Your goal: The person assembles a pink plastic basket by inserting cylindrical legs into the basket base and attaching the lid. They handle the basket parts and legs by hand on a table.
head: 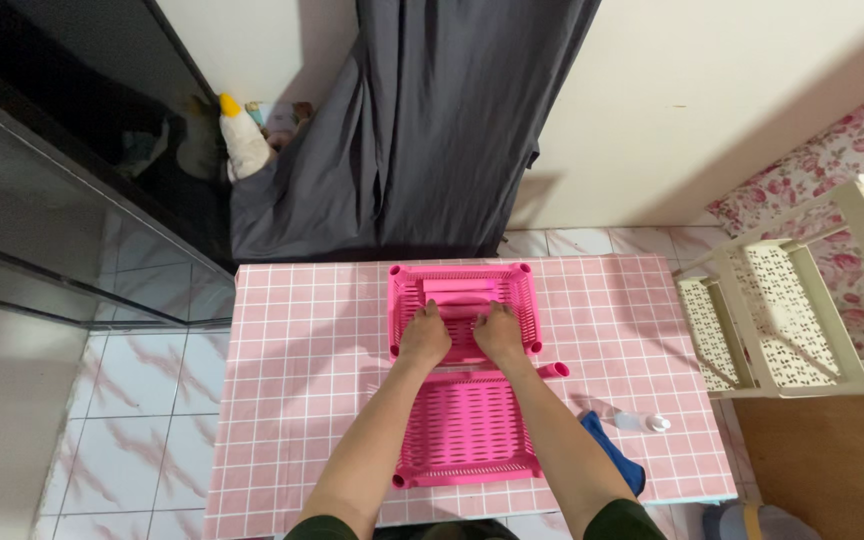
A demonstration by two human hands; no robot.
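Head view: left hand (424,338), right hand (499,330) both pressing far pink basket tray (463,310); grip state unclear; near pink basket tray (468,428) on bench (302,360); next: steady alignment.

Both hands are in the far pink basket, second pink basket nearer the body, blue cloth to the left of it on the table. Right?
Not quite. The head view puts the blue cloth to the right of the near pink basket, not the left. The rest holds: left hand and right hand are both in the far pink basket, on the pink tiled table.
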